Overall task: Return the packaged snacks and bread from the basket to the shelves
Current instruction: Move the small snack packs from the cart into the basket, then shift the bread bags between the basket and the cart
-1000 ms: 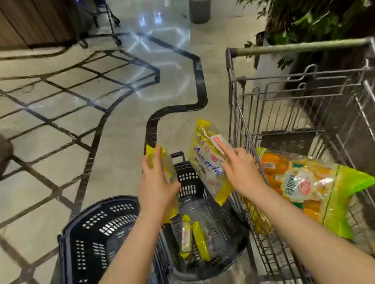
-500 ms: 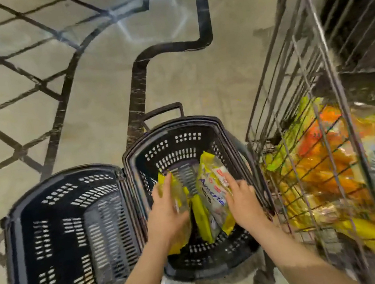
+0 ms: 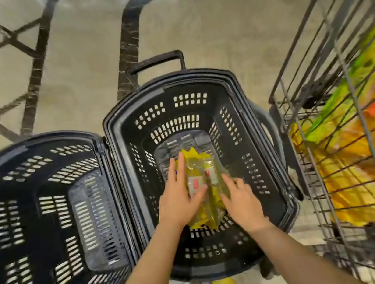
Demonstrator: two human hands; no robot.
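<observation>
Yellow snack packets [image 3: 202,188] lie bunched on floor of black shopping basket [image 3: 236,134], between both hands. Left hand [image 3: 178,199]: fingers straight, pressed flat on packets. Right hand [image 3: 239,197]: fingers spread, touching packets' right edge. Second black basket [image 3: 33,215] left of left hand. Wire trolley [image 3: 333,168] right of right hand, holding orange-green bags [image 3: 363,126].

Both baskets [image 3: 248,132] [image 3: 45,213] are matt dark perforated plastic. The packets [image 3: 201,188] are glossy yellow film. The cart [image 3: 325,120] is bare metal wire; the floor [image 3: 70,62] is smooth, polished stone.
</observation>
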